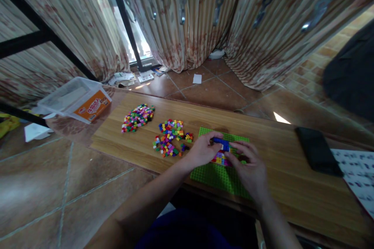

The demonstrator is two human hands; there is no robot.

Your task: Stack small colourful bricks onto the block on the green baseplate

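Note:
Both hands meet over a green studded baseplate (216, 177) on the wooden bench. My left hand (206, 148) is closed, thumb and fingers pinching the left end of a dark blue toy brick piece (223, 143). From the other side, my right hand (247, 159) has its thumb and fingertips closed on the same blue piece. Just below it, small multicoloured bricks (221, 159) in pink, yellow and purple sit on the baseplate, partly covered by the fingers. How the blue piece meets these bricks is hidden.
Left of the baseplate lie a loose pile of mixed bricks (169, 138) and a farther pile (138, 117). A clear plastic tub (74, 99) with an orange label stands at the bench's left end. A black phone (318, 151) and a printed sheet (356, 175) lie at the right.

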